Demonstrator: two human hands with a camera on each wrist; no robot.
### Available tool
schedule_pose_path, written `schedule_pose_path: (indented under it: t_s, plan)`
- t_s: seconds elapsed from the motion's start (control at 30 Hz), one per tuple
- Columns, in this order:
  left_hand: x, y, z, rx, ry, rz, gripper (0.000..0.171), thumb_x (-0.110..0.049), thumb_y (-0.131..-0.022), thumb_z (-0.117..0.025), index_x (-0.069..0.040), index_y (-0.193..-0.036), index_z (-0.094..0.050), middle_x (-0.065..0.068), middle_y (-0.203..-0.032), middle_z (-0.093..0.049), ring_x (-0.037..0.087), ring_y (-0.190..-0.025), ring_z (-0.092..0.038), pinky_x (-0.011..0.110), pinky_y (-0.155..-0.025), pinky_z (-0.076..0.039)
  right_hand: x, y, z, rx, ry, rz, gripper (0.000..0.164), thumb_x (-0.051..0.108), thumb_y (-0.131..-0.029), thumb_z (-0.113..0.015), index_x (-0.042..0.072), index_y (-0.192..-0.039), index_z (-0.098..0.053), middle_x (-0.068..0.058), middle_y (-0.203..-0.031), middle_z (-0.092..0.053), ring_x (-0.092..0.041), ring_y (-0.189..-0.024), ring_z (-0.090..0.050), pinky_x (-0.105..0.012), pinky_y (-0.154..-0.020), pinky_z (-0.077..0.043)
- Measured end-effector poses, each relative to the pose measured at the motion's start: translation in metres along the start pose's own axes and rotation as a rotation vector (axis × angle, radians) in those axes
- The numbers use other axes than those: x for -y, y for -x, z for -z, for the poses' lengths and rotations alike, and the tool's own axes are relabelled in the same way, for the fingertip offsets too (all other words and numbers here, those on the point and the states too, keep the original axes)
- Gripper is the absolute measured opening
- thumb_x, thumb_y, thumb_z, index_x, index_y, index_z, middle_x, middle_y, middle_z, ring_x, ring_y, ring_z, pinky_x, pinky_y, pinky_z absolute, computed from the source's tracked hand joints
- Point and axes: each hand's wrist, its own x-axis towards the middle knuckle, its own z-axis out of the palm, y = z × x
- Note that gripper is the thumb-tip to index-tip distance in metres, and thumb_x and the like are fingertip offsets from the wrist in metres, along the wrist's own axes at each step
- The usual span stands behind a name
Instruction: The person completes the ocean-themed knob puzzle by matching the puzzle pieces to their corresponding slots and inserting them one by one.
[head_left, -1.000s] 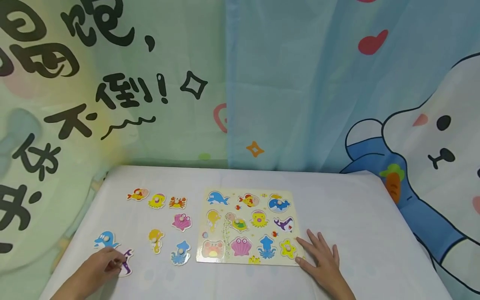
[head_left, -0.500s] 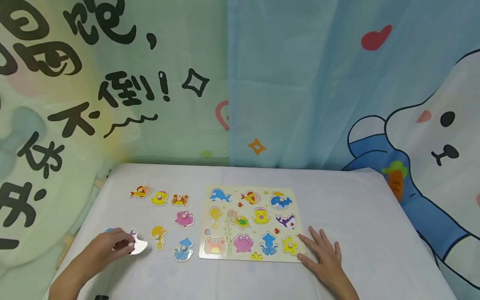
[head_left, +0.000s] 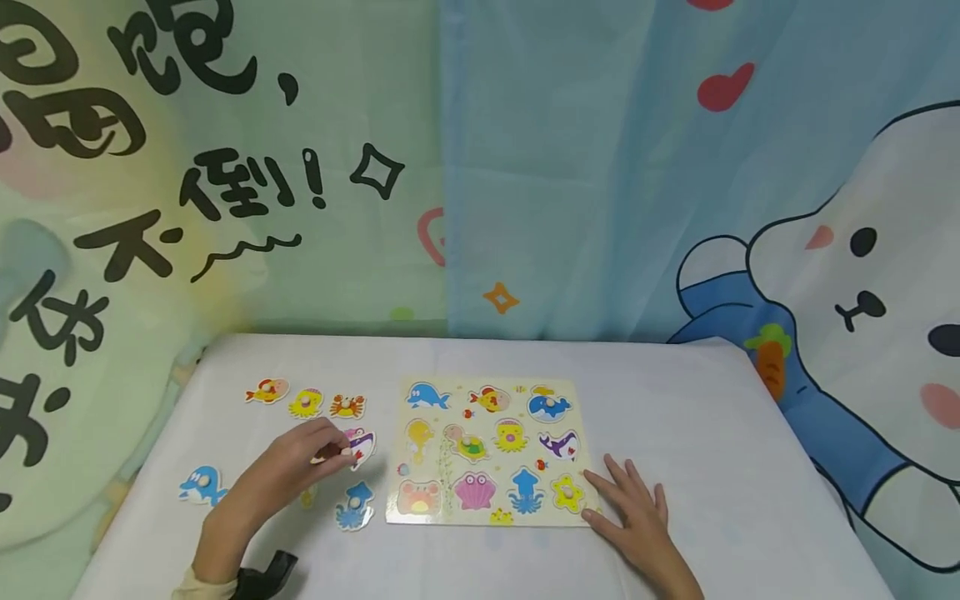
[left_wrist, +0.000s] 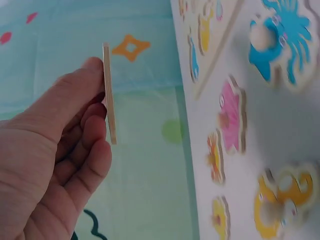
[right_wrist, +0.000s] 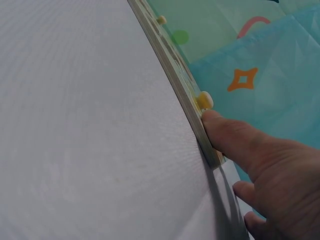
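My left hand (head_left: 300, 467) pinches a purple whale puzzle piece (head_left: 362, 447) between thumb and fingers, raised over the table left of the puzzle board (head_left: 491, 462). The left wrist view shows that whale piece (left_wrist: 109, 95) edge-on. Below it lie a pink shell piece (left_wrist: 232, 115), hidden in the head view, and a yellow seahorse piece (head_left: 308, 497), mostly covered by the hand. My right hand (head_left: 637, 521) rests with fingers spread at the board's right edge. In the right wrist view its thumb (right_wrist: 235, 137) presses the board's corner, beside a knob (right_wrist: 205, 100).
Fish (head_left: 267, 390), octopus (head_left: 306, 403) and crab (head_left: 348, 406) pieces lie at the back left. A blue dolphin piece (head_left: 202, 485) is far left, a blue squid piece (head_left: 354, 506) near the board. A printed curtain (head_left: 555, 183) hangs behind the white table (head_left: 675, 400).
My left hand has lifted the purple whale piece off the table and carried it right, towards the board. The dolphin piece is uncovered again. My right hand stays at the board's edge.
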Motion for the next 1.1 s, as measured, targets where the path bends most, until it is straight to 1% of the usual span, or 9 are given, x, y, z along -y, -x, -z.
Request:
schedule_pose_path:
  t_s: [0.17, 0.23, 0.37, 0.47, 0.6, 0.73, 0.9, 1.03, 1.1]
  plan:
    - [-0.008, -0.010, -0.011, -0.036, -0.032, -0.036, 0.023, -0.017, -0.073, -0.083, -0.014, -0.090, -0.068, -0.008, -0.085, -0.063, 0.001, -0.077, -0.056, 0.018, -0.071, -0.054, 0.002, 0.000, -0.002, -0.001, 0.005, 0.001, 0.057, 0.041, -0.080, -0.072, 0.016, -0.130, -0.061, -0.024, -0.152, -0.036, -0.052, -0.141, -0.018, -0.076, -0.105, -0.001]
    - [-0.013, -0.017, -0.021, -0.048, -0.039, -0.064, 0.022, -0.020, -0.074, -0.083, -0.014, -0.089, -0.068, -0.007, -0.085, -0.062, 0.001, -0.077, -0.056, 0.017, -0.070, -0.053, 0.002, 0.001, 0.000, 0.000, 0.008, -0.005, 0.057, 0.040, -0.080, -0.072, 0.016, -0.130, -0.061, -0.024, -0.152, -0.036, -0.052, -0.141, -0.018, -0.076, -0.104, -0.002]
    - [-0.028, -0.034, -0.049, -0.068, -0.076, -0.152, 0.021, -0.025, -0.077, -0.080, -0.014, -0.088, -0.066, -0.008, -0.085, -0.060, 0.002, -0.076, -0.055, 0.016, -0.069, -0.051, 0.002, 0.001, 0.001, 0.003, 0.005, -0.008, 0.057, 0.041, -0.080, -0.072, 0.016, -0.130, -0.061, -0.024, -0.152, -0.036, -0.052, -0.141, -0.018, -0.076, -0.104, -0.001]
    - [-0.045, -0.049, -0.070, -0.039, -0.097, -0.183, 0.021, -0.031, -0.081, -0.077, -0.015, -0.088, -0.065, -0.008, -0.089, -0.060, 0.005, -0.080, -0.055, 0.018, -0.073, -0.050, 0.002, 0.000, 0.000, 0.005, -0.005, -0.004, 0.057, 0.041, -0.080, -0.072, 0.016, -0.131, -0.060, -0.024, -0.152, -0.035, -0.053, -0.141, -0.018, -0.076, -0.105, -0.001]
    - [-0.071, -0.070, -0.097, 0.042, -0.132, -0.201, 0.021, -0.036, -0.087, -0.070, -0.015, -0.089, -0.066, -0.007, -0.100, -0.062, 0.007, -0.090, -0.057, 0.019, -0.083, -0.051, 0.003, -0.001, -0.001, 0.011, -0.008, -0.014, 0.058, 0.041, -0.080, -0.072, 0.016, -0.131, -0.060, -0.024, -0.153, -0.034, -0.053, -0.141, -0.016, -0.076, -0.105, 0.000]
    - [-0.093, -0.093, -0.123, 0.112, -0.175, -0.214, 0.023, -0.039, -0.089, -0.067, -0.016, -0.091, -0.067, -0.007, -0.106, -0.064, 0.007, -0.098, -0.059, 0.018, -0.089, -0.050, 0.002, 0.000, -0.001, 0.009, 0.003, -0.023, 0.058, 0.041, -0.080, -0.072, 0.016, -0.131, -0.060, -0.023, -0.153, -0.035, -0.053, -0.141, -0.016, -0.076, -0.105, 0.000]
    - [-0.109, -0.121, -0.148, 0.188, -0.226, -0.200, 0.027, -0.043, -0.089, -0.065, -0.016, -0.093, -0.067, -0.008, -0.105, -0.061, 0.005, -0.094, -0.054, 0.012, -0.084, -0.047, 0.002, 0.000, 0.000, 0.012, 0.001, -0.024, 0.058, 0.042, -0.080, -0.072, 0.016, -0.131, -0.060, -0.023, -0.153, -0.035, -0.053, -0.142, -0.016, -0.076, -0.106, 0.001]
    - [-0.117, -0.142, -0.160, 0.210, -0.269, -0.219, 0.030, -0.046, -0.089, -0.063, -0.016, -0.094, -0.067, -0.007, -0.100, -0.061, 0.006, -0.088, -0.051, 0.011, -0.079, -0.046, 0.002, 0.000, 0.000, 0.013, 0.000, -0.020, 0.058, 0.041, -0.081, -0.072, 0.016, -0.131, -0.060, -0.023, -0.152, -0.035, -0.053, -0.141, -0.017, -0.076, -0.105, 0.000]
    - [-0.120, -0.149, -0.166, 0.199, -0.303, -0.229, 0.031, -0.047, -0.089, -0.063, -0.017, -0.094, -0.068, -0.007, -0.097, -0.061, 0.007, -0.087, -0.051, 0.012, -0.078, -0.047, 0.002, 0.000, 0.000, 0.010, 0.001, -0.014, 0.057, 0.041, -0.081, -0.072, 0.016, -0.130, -0.061, -0.023, -0.152, -0.036, -0.053, -0.141, -0.018, -0.076, -0.105, 0.000]
